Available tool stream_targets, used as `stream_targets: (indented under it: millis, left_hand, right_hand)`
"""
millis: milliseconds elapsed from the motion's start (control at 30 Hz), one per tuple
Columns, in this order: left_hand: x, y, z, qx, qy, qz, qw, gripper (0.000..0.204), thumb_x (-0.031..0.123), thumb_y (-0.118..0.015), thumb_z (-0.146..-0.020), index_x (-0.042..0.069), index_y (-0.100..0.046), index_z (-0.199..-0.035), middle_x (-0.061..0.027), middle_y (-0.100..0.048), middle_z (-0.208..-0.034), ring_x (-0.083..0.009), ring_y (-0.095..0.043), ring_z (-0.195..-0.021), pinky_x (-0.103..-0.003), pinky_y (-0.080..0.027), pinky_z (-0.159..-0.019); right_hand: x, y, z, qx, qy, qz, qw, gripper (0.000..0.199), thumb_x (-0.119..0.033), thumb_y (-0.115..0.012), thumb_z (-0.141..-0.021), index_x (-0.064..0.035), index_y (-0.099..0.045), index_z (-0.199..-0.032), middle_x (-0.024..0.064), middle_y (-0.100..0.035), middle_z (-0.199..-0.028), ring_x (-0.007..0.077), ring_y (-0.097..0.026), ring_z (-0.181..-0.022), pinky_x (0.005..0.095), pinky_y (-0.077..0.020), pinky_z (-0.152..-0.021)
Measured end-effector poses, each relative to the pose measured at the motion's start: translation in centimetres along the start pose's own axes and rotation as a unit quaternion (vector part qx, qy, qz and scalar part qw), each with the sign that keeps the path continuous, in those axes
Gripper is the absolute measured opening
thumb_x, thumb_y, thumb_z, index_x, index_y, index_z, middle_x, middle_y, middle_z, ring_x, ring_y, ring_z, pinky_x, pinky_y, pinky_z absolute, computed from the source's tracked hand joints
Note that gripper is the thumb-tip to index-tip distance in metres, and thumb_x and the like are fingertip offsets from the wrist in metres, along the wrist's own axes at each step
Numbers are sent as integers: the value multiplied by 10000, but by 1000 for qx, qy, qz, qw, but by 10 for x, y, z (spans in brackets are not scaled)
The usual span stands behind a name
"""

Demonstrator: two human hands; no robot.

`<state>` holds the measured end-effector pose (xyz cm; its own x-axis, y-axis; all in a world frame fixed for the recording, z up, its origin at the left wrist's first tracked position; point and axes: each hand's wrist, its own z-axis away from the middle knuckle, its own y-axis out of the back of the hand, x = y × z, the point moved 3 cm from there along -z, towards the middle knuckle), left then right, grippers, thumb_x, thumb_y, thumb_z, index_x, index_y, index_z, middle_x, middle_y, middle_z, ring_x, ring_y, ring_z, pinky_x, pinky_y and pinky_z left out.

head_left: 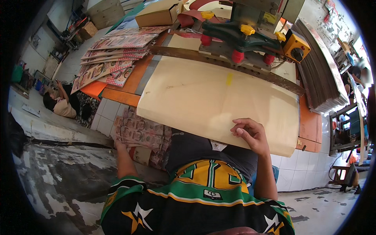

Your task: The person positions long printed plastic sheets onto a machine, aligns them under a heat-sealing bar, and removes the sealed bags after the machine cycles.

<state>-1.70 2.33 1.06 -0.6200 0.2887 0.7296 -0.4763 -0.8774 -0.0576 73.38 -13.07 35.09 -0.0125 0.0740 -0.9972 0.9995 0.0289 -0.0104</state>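
My right hand [252, 135] hovers over or rests on the near edge of a large cream sheet [188, 94]; which of the two I cannot tell. Its fingers curl loosely, thumb apart, with nothing seen in them. Low on the left, my left hand [119, 144] is at the edge of printed red-and-white sheets [141, 131] beside my lap; its fingers are mostly hidden. The cream sheet lies across an orange worktable, its near side curving down over the edge. Behind it stands a green machine head [239, 35] with yellow knobs and red feet, above a long metal bar [223, 64].
Printed boards [113, 55] lie in an uneven pile at the table's left. A cardboard box [158, 13] sits behind them. A yellow control box [296, 46] with a black knob juts out at right, beside a tall board stack [319, 70]. A person [60, 102] sits on the floor at far left.
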Motion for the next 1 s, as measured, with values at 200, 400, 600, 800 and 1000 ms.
stream_targets:
  millis: [200, 400, 600, 800, 1000]
  left_hand:
    - [16, -40, 85, 123, -304, 1, 945, 379, 182, -521, -1026, -26, -562, -1341, -242, -579, -1352, -386, -619, -1168, -533, -514, -990]
    - [127, -111, 232, 30, -574, 111, 811, 331, 137, -585, -1021, 3, -575, -1324, -165, -635, -1221, -272, -647, -1070, -388, -534, -889]
    - [168, -246, 337, -386, -393, 68, 832, 429, 216, -628, -1033, -14, -524, -1381, -158, -678, -1166, -238, -674, -1118, -313, -531, -821]
    - [174, -361, 332, -489, -159, 37, 857, 566, 154, -601, -1028, -139, -344, -1439, -327, -488, -1393, -408, -556, -1290, -454, -510, -1114]
    - [194, -424, 308, -536, -70, 46, 840, 579, 92, -604, -1002, -171, -306, -1423, -324, -368, -1503, -441, -470, -1370, -560, -442, -1168]
  right_hand:
    - [-2, 7, 1, -9, 7, 0, 1000, 285, -116, -674, -997, 22, -654, -1245, 111, -736, -990, 151, -668, -890, 298, -536, -820]
    - [-1, 7, 0, -17, 7, 7, 1000, 294, -116, -670, -1000, 22, -645, -1258, 108, -735, -994, 147, -663, -901, 297, -535, -822]
    - [2, 12, 1, -12, 14, 9, 1000, 301, -128, -664, -1007, 18, -643, -1269, 108, -736, -995, 143, -665, -884, 293, -541, -816]
    - [-1, 10, 1, -16, 15, 6, 1000, 300, -147, -660, -1015, 13, -647, -1269, 109, -737, -994, 145, -674, -875, 296, -557, -807]
    - [-2, 8, 1, -18, 16, 5, 1000, 301, -160, -667, -1013, 20, -657, -1254, 110, -734, -993, 151, -680, -886, 303, -563, -806]
